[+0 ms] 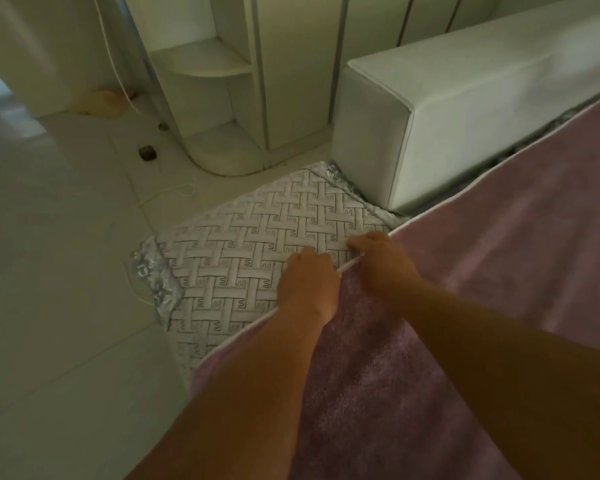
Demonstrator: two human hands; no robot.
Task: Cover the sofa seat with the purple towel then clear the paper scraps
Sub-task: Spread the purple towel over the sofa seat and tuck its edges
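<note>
Taking the sofa seat as the marker: off its left edge there is only pale tiled floor, with a thin white cord trailing across it and a small dark object farther back. I can make out no paper scraps from here. Behind the seat's far left corner stands a rounded white shelf unit.

The seat's left end is bare, a quilted pale cover with a woven pattern and a crinkled shiny trim at its corners. That uncovered stretch looks like the reason both hands sit where they do, right at the towel's white-bound edge.

The left hand lies on the seat with its fingers curled over the hem, seemingly gripping it. Just to its right, nearly touching, the right hand does the same, fingers folded down on the binding. Holding the edge close together like this would suit pulling it leftward over the bare quilting, I'd guess.

The purple towel covers the rest of the seat rightward from the hands. It is a soft lilac pile, plush and a bit tufted near the arms, smoother farther right, with a narrow white border. Behind the seat's right part runs the white sofa backrest, boxy with piped seams, and the towel's far edge lies along its base.
</note>
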